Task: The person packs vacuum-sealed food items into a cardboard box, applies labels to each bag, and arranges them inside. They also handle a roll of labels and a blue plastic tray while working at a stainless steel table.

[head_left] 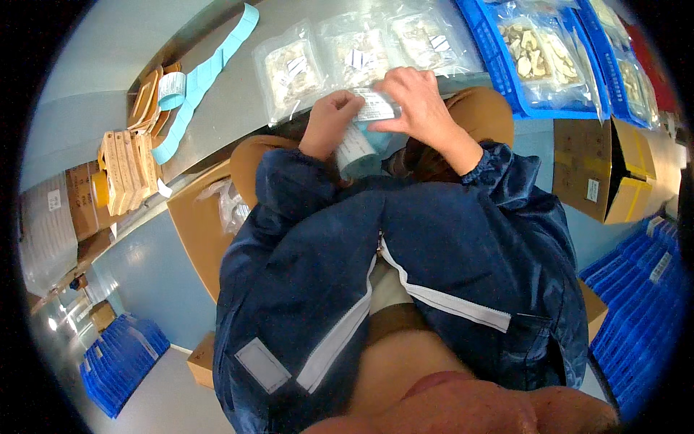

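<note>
Before my body, my left hand [331, 122] pinches the left end of a printed white label [375, 104] between thumb and fingers. My right hand [415, 103] is curled around the label's right end, its thumb below. From the label a curled strip of labels with light-blue backing [358, 151] hangs over my lap. Just beyond my hands, three clear plastic bags lie in a row on the metal table: a left bag [282, 87], a middle bag [374, 65] and a right bag [409, 32]. Pale dried pieces fill them, and each bears a striped label.
A long light-blue backing strip [190, 100] curls across the metal table [227, 108], near stacked wooden blocks [127, 168]. Blue crates [490, 70] with bagged dried slices stand at the right. An open cardboard box [583, 168] is below them; stacked blue crates [640, 287] stand lower right.
</note>
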`<state>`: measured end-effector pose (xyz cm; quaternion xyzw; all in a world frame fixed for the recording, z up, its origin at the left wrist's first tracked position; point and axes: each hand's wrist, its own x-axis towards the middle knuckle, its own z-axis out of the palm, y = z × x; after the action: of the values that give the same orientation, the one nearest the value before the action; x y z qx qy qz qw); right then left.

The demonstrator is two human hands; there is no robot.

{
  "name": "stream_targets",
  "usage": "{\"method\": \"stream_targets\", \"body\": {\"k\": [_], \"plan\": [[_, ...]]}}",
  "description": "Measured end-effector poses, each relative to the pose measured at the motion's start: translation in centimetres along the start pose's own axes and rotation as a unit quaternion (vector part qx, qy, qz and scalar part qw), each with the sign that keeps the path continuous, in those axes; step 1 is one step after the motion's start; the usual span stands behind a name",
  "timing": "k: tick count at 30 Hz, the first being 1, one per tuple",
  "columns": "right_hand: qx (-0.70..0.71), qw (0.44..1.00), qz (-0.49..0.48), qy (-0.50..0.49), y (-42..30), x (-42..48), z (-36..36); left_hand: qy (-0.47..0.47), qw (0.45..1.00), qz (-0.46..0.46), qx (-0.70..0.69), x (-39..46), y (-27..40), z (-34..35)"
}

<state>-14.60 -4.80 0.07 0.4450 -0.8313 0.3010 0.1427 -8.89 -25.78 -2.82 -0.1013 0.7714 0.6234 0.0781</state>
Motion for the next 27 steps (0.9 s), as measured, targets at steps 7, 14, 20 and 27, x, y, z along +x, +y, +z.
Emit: {"method": "stream_targets", "body": {"k": [7, 14, 20, 27], "plan": [[0.456, 0.763, 0.452, -0.076, 5.3, 1.0, 4.1, 0.001, 1.0, 0.028, -0.006, 4.7, 0.0, -1.5], [0.204, 0.891, 0.404, -0.029, 9.9, 2.6, 9.2, 0.06, 0.996, 0.008, 0.069, 10.8, -2.2, -0.9], [0.014, 0.911, 0.403, -0.086, 8.2, 4.1, 8.8, 0.065, 0.942, -0.021, 0.327, 11.7, -2.4, -0.4], [-0.079, 0.883, 0.443, -0.135, 7.4, 3.6, 7.4, 0.101, 0.902, -0.032, 0.42, 10.4, -2.3, -0.8]]}}
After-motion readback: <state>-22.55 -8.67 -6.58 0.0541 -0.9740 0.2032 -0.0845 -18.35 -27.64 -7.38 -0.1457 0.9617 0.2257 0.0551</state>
